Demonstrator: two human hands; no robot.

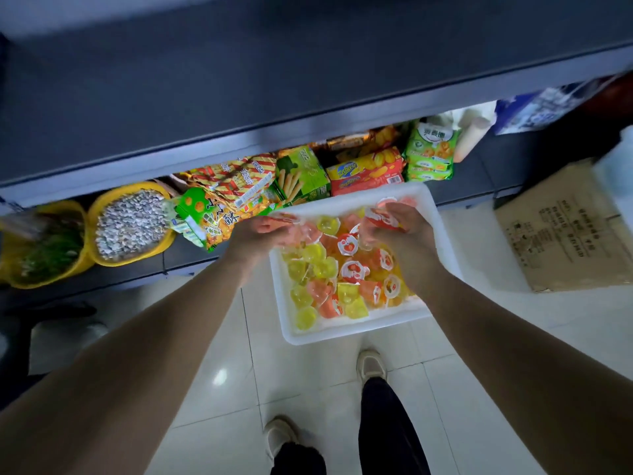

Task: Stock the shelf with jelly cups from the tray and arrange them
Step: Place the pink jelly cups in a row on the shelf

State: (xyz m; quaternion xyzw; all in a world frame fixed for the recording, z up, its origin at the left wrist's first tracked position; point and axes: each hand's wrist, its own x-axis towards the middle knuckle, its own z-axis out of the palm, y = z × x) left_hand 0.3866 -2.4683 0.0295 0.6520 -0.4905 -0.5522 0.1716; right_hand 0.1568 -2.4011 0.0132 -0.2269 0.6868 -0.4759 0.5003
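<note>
Head-camera view: both hands reach into a white tray [356,332] of jelly cups [342,279] at frame centre; left hand [260,234] and right hand [397,228] each curl around cups. Dark shelf [239,97] spans the upper frame.

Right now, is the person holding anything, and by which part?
Both hold jelly cups over the tray: the right hand curls round red-lidded ones' sides; the left hand cradles pink ones underneath.

hands [270,231] blurred; grip on jelly cups [329,269] unclear; box [565,228] cut off.
</note>
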